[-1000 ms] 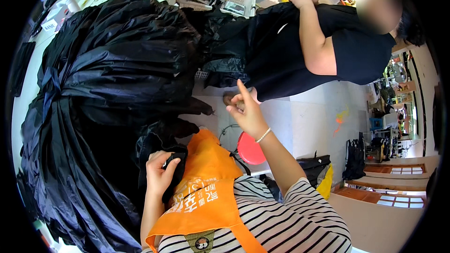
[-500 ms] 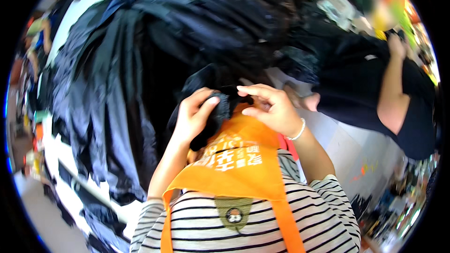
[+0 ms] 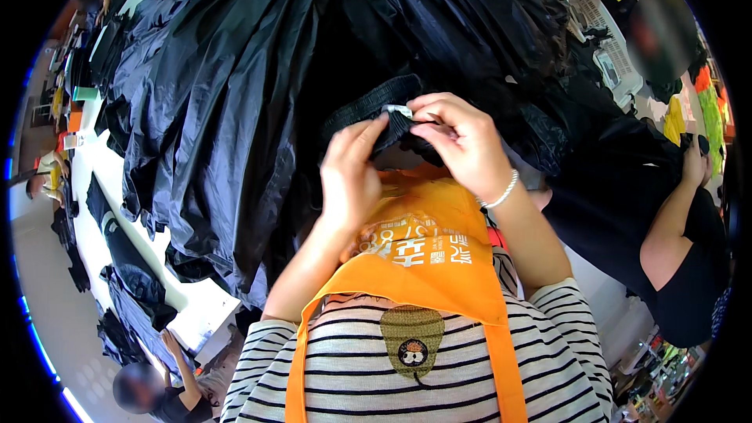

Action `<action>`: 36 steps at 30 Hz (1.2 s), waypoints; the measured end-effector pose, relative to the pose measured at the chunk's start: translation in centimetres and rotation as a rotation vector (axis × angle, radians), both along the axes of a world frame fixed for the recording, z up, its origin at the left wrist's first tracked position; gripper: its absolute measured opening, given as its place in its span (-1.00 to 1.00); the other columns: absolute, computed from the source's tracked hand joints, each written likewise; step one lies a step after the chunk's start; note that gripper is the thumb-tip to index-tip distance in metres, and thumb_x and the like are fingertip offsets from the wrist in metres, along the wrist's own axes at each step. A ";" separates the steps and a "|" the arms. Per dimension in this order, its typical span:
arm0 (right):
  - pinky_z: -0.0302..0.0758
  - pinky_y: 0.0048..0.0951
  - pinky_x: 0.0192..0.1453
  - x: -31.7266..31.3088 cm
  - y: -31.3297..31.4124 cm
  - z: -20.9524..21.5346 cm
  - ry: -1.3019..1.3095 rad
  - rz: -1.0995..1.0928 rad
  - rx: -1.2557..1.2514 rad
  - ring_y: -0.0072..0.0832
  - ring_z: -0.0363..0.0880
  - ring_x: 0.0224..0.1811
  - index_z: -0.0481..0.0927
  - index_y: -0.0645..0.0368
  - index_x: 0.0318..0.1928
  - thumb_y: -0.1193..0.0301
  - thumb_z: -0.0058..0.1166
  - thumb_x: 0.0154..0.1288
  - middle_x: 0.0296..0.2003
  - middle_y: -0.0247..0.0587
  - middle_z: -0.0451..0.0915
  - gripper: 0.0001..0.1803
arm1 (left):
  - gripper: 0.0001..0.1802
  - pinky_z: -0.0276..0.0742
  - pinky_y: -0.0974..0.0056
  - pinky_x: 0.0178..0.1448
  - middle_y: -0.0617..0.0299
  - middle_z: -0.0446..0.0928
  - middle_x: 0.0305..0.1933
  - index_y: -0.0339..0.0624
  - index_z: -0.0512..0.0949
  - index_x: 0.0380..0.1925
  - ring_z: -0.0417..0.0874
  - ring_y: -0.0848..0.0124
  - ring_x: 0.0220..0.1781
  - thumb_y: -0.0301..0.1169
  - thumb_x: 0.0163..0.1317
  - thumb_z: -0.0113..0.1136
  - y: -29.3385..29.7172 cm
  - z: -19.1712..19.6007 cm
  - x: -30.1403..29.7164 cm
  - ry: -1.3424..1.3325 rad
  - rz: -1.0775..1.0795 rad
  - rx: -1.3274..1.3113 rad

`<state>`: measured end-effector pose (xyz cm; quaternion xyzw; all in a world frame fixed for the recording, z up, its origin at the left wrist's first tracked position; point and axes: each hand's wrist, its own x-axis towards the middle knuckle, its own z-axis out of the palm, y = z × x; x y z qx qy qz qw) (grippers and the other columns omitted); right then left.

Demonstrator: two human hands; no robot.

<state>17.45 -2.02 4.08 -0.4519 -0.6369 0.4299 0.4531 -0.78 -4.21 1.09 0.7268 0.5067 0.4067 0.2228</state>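
Between my hands is a black garment (image 3: 372, 103) with a gathered, elastic-looking waistband. A small white label (image 3: 399, 110) shows at the band's edge. My left hand (image 3: 350, 168) is closed on the band, thumb and fingertips just left of the label. On the other side, my right hand (image 3: 468, 141) has its thumb and fingers closed on the dark fabric beside the label. The garment's lower part is hidden in shadow and behind my left hand. Directly beyond lies a large heap of shiny black garments (image 3: 235, 102), gathered in long folds.
On the right, a co-worker in black (image 3: 619, 196) sits close, a forearm raised. A white plastic basket (image 3: 603, 31) stands at the far right. Black garments (image 3: 129, 266) lie on the white tabletop (image 3: 196, 317) at the left. Another person (image 3: 176, 392) is at the lower left.
The waistband has been raised and turned, and its white label now shows. My right hand, apart from the fabric before, has closed on it. My view has shifted.
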 end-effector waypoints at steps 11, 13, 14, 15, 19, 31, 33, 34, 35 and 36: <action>0.35 -0.63 -0.34 0.7 2.2 0.2 0.020 0.360 -0.186 -0.76 0.34 -0.47 0.61 0.29 -0.30 0.56 0.10 0.28 -0.53 -0.40 0.49 -0.94 | -0.77 0.47 0.48 -0.16 0.33 0.62 -0.31 -0.37 0.61 -0.13 0.53 0.62 -0.29 -0.48 0.25 0.19 3.1 2.2 -4.9 -0.578 -0.581 -0.880; 0.36 -0.62 -0.41 0.3 2.9 -0.3 -0.154 0.152 0.123 -0.68 0.45 -0.46 0.63 0.19 -0.38 0.48 0.28 0.15 -0.54 -0.36 0.50 -0.92 | -0.81 0.46 0.48 -0.13 0.34 0.62 -0.32 -0.35 0.61 -0.16 0.52 0.62 -0.29 -0.50 0.26 0.18 3.2 1.4 -4.3 -0.734 -0.506 -0.927; 0.37 -0.60 -0.43 0.3 3.2 -0.5 -0.347 -0.004 0.371 -0.60 0.46 -0.49 0.62 0.18 -0.41 0.49 0.32 0.10 -0.54 -0.33 0.49 -0.89 | -0.85 0.45 0.45 -0.04 0.34 0.61 -0.30 -0.32 0.62 -0.20 0.52 0.60 -0.25 -0.51 0.29 0.15 3.2 0.7 -3.8 -0.803 -0.539 -0.888; 0.38 -0.59 -0.46 0.3 3.5 -0.6 -0.546 -0.161 0.615 -0.52 0.46 -0.52 0.60 0.16 -0.44 0.50 0.36 0.04 -0.55 -0.30 0.48 -0.86 | -0.85 0.42 0.40 0.11 0.25 0.57 -0.07 -0.32 0.62 -0.20 0.53 0.52 -0.06 -0.54 0.28 0.12 3.2 0.2 -3.1 -0.841 -0.581 -0.856; 0.46 -0.43 -0.35 -1.3 1.6 -1.4 -0.409 -0.532 0.432 -0.31 0.49 -0.48 0.53 0.08 -0.48 0.41 0.37 -0.02 -0.54 -0.33 0.45 -0.79 | -0.77 0.24 0.20 0.38 0.05 0.30 0.34 -0.36 0.64 -0.15 0.34 0.25 0.34 -0.50 0.24 0.16 3.3 -0.2 -0.7 -0.898 -0.582 -0.694; 0.37 -0.66 -0.37 0.0 -4.3 -0.6 -0.023 -0.303 -0.009 -0.74 0.41 -0.47 0.69 0.25 -0.21 0.44 0.31 0.17 -0.34 -0.38 0.62 -0.80 | -0.73 0.44 0.42 -0.04 0.16 0.45 0.07 -0.26 0.67 -0.18 0.47 0.51 -0.16 -0.69 0.11 0.17 4.3 0.4 0.3 -0.470 -0.656 -0.372; 0.30 -0.65 -0.44 -0.7 -4.5 -0.4 0.033 -0.443 -0.045 -0.75 0.32 -0.54 0.70 0.23 -0.28 0.52 0.36 0.07 -0.32 -0.37 0.61 -0.83 | -0.73 0.45 0.45 -0.07 0.20 0.45 -0.03 -0.25 0.67 -0.17 0.47 0.50 -0.14 -0.68 0.11 0.19 4.2 0.3 0.6 -0.447 -0.636 -0.360; 0.31 -0.66 -0.43 -0.9 -4.6 -0.6 0.083 -0.479 -0.079 -0.75 0.32 -0.53 0.70 0.23 -0.29 0.52 0.35 0.08 -0.31 -0.36 0.61 -0.85 | -0.73 0.45 0.46 -0.08 0.22 0.44 -0.07 -0.24 0.67 -0.17 0.47 0.49 -0.13 -0.68 0.12 0.19 4.1 0.5 0.7 -0.459 -0.634 -0.391; 0.31 -0.67 -0.43 -1.1 -4.7 -1.0 0.134 -0.514 -0.112 -0.76 0.33 -0.53 0.69 0.24 -0.31 0.52 0.34 0.08 -0.30 -0.36 0.61 -0.86 | -0.73 0.46 0.47 -0.09 0.24 0.43 -0.11 -0.24 0.67 -0.17 0.47 0.49 -0.11 -0.67 0.12 0.20 4.0 0.6 0.8 -0.471 -0.632 -0.422; 0.31 -0.68 -0.42 -1.6 -4.6 -1.9 0.312 -0.512 -0.075 -0.76 0.34 -0.51 0.68 0.23 -0.32 0.55 0.33 0.10 -0.31 -0.34 0.61 -0.89 | -0.74 0.46 0.47 -0.09 0.24 0.44 -0.10 -0.24 0.67 -0.16 0.47 0.49 -0.11 -0.67 0.13 0.20 3.9 0.5 0.7 -0.493 -0.629 -0.455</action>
